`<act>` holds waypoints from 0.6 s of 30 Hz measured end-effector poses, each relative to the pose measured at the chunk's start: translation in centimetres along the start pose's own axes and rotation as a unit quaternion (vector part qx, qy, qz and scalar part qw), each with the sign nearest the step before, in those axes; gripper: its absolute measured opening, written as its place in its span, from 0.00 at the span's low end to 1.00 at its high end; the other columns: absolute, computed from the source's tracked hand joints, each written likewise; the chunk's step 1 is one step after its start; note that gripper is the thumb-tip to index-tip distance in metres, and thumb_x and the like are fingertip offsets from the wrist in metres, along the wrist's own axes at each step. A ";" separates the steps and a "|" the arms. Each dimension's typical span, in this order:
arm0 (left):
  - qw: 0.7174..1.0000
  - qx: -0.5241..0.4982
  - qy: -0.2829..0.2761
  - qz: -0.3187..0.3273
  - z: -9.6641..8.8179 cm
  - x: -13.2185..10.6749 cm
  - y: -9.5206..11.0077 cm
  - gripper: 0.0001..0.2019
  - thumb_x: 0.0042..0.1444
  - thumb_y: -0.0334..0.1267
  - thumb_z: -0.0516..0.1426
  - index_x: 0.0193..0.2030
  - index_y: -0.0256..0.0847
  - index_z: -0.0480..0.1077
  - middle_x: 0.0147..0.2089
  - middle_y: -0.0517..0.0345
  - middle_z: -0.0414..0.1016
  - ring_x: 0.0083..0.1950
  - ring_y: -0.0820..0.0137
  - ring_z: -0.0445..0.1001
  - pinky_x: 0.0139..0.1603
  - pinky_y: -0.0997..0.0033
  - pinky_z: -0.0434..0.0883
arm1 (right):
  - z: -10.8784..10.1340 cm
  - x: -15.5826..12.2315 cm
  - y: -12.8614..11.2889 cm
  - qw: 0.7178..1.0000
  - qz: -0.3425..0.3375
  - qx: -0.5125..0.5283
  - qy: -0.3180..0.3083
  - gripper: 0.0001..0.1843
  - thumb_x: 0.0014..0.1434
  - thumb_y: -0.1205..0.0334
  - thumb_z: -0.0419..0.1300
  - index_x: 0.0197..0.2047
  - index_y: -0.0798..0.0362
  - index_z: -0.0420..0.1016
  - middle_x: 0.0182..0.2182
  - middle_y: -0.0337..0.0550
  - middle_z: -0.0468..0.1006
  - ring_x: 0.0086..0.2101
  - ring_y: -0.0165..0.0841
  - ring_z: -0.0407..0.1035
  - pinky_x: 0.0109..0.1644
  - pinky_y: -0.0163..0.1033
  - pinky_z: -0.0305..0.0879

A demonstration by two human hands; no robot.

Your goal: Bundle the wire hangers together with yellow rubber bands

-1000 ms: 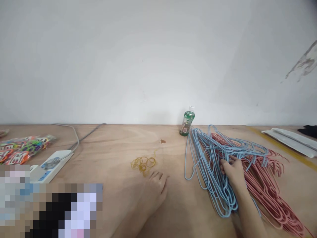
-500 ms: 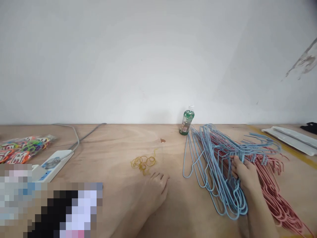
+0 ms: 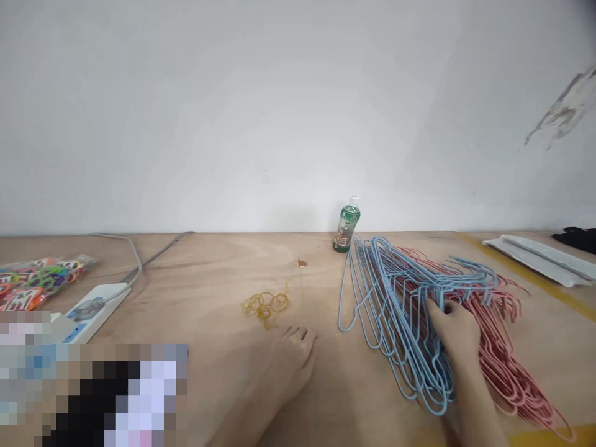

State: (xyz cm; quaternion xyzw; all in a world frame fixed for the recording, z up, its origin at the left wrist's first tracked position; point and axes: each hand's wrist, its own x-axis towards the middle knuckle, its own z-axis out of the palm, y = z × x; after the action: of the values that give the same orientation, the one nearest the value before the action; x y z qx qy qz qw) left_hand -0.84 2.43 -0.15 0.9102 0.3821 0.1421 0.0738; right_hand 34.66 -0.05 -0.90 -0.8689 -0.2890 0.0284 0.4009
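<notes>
My right hand [image 3: 454, 329] is closed around the necks of a bundle of blue wire hangers [image 3: 395, 304] that lies fanned out on the wooden table [image 3: 209, 292]. Under and to the right of them lies a pile of pink wire hangers [image 3: 507, 354]. My left hand [image 3: 291, 357] rests flat on the table with its fingers stretched out and nothing in it. Just beyond its fingertips is a small heap of yellow rubber bands [image 3: 265, 305].
A green drink bottle [image 3: 346, 225] stands at the wall behind the hangers. A white power strip [image 3: 88, 304] with a grey cable and a bag of coloured items [image 3: 37, 279] lie at the left. White flat packets [image 3: 540, 257] lie at the far right.
My right hand has gathered the blue hangers tighter and shifted them slightly right and back left over the pink pile. My left hand has stayed put.
</notes>
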 end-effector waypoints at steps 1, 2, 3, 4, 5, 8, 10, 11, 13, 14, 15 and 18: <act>1.000 -0.001 -0.001 0.000 0.0 0.0 0.0 0.13 0.65 0.33 0.44 0.40 0.41 0.69 0.40 0.55 0.75 0.44 0.64 0.73 0.44 0.64 0.68 | 0.0 -0.1 -0.3 0.999 0.004 -0.037 0.000 0.19 0.45 0.44 0.56 0.27 0.54 0.71 0.24 0.55 0.72 0.35 0.56 0.70 0.40 0.54 0.61; 1.000 -0.001 -0.002 -0.001 0.0 0.0 -0.1 0.13 0.65 0.33 0.44 0.40 0.41 0.69 0.40 0.55 0.75 0.44 0.64 0.73 0.44 0.64 0.68 | 0.1 -0.2 -0.5 0.998 0.007 -0.062 -0.003 0.21 0.46 0.44 0.56 0.29 0.55 0.72 0.26 0.59 0.74 0.38 0.59 0.70 0.41 0.55 0.61; 1.000 -0.001 -0.005 0.000 0.0 0.0 -0.1 0.13 0.65 0.33 0.43 0.40 0.41 0.69 0.40 0.55 0.75 0.44 0.64 0.73 0.44 0.64 0.68 | 0.1 -0.3 -0.8 0.997 0.006 -0.081 -0.008 0.23 0.47 0.43 0.55 0.30 0.57 0.73 0.29 0.63 0.75 0.39 0.61 0.70 0.42 0.55 0.61; 1.000 -0.002 -0.006 0.000 0.0 0.0 -0.1 0.13 0.65 0.33 0.43 0.40 0.41 0.69 0.40 0.55 0.75 0.44 0.64 0.73 0.44 0.64 0.68 | 0.1 -0.4 -1.1 0.995 0.005 -0.098 -0.013 0.26 0.48 0.41 0.54 0.32 0.58 0.74 0.31 0.66 0.76 0.40 0.61 0.70 0.43 0.54 0.62; 1.000 -0.003 -0.008 -0.001 0.0 0.0 -0.1 0.13 0.65 0.33 0.43 0.39 0.41 0.69 0.40 0.55 0.75 0.44 0.65 0.73 0.44 0.64 0.68 | 0.1 -0.6 -1.4 0.993 0.003 -0.116 -0.021 0.29 0.49 0.38 0.53 0.32 0.59 0.75 0.33 0.68 0.76 0.41 0.61 0.70 0.43 0.54 0.62; 1.000 -0.007 -0.010 -0.012 -0.1 0.1 -0.1 0.13 0.65 0.34 0.43 0.39 0.41 0.68 0.39 0.56 0.74 0.43 0.65 0.73 0.44 0.65 0.69 | 0.2 -1.1 -1.9 0.984 0.000 -0.171 -0.047 0.41 0.48 0.28 0.49 0.35 0.62 0.76 0.33 0.69 0.77 0.40 0.59 0.72 0.42 0.51 0.65; 1.000 -0.005 -0.012 -0.018 -0.2 0.1 -0.1 0.13 0.65 0.35 0.43 0.40 0.42 0.68 0.40 0.56 0.74 0.43 0.64 0.73 0.43 0.64 0.69 | 0.3 -1.4 -2.1 0.978 -0.006 -0.201 -0.053 0.44 0.48 0.28 0.49 0.40 0.65 0.76 0.34 0.71 0.77 0.39 0.59 0.73 0.40 0.51 0.65; 1.000 -0.005 -0.014 -0.020 -0.2 0.1 -0.2 0.13 0.65 0.35 0.43 0.40 0.42 0.68 0.40 0.56 0.74 0.43 0.64 0.73 0.43 0.64 0.69 | 0.4 -1.5 -2.1 0.977 -0.011 -0.207 -0.053 0.43 0.49 0.30 0.51 0.42 0.67 0.75 0.35 0.72 0.77 0.39 0.59 0.73 0.39 0.51 0.66; 1.000 -0.007 -0.017 -0.020 -0.2 0.1 -0.2 0.13 0.66 0.35 0.43 0.40 0.42 0.68 0.40 0.56 0.74 0.44 0.64 0.72 0.44 0.64 0.68 | 0.6 -1.5 -2.0 0.977 -0.023 -0.207 -0.052 0.38 0.51 0.38 0.52 0.43 0.68 0.75 0.36 0.73 0.77 0.40 0.59 0.73 0.39 0.51 0.65; 1.000 -0.009 -0.018 -0.022 -0.2 0.1 -0.3 0.13 0.66 0.35 0.43 0.40 0.42 0.68 0.40 0.56 0.74 0.44 0.64 0.72 0.44 0.64 0.68 | 0.7 -1.4 -1.8 0.977 -0.027 -0.203 -0.053 0.35 0.52 0.41 0.52 0.43 0.68 0.75 0.37 0.72 0.77 0.40 0.59 0.73 0.40 0.51 0.65; 0.999 -0.013 -0.020 -0.024 -0.2 0.1 -0.3 0.13 0.66 0.35 0.42 0.40 0.42 0.68 0.40 0.56 0.74 0.43 0.65 0.73 0.43 0.64 0.69 | 0.7 -1.2 -1.7 0.979 -0.031 -0.195 -0.054 0.32 0.52 0.44 0.52 0.42 0.66 0.76 0.36 0.71 0.77 0.40 0.58 0.73 0.40 0.50 0.65; 0.999 -0.021 -0.022 -0.029 0.0 0.1 -0.5 0.14 0.66 0.36 0.42 0.40 0.42 0.68 0.40 0.56 0.74 0.43 0.65 0.73 0.42 0.65 0.69 | 0.4 -0.6 -1.0 0.985 -0.038 -0.162 -0.053 0.26 0.50 0.47 0.52 0.39 0.61 0.77 0.34 0.65 0.78 0.38 0.55 0.73 0.39 0.49 0.65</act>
State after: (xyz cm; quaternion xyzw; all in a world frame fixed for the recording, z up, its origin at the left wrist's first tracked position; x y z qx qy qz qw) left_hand -1.11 2.80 -0.24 0.8998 0.4037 0.1276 0.1050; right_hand 33.53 0.42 -0.60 -0.9082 -0.3430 0.0118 0.2395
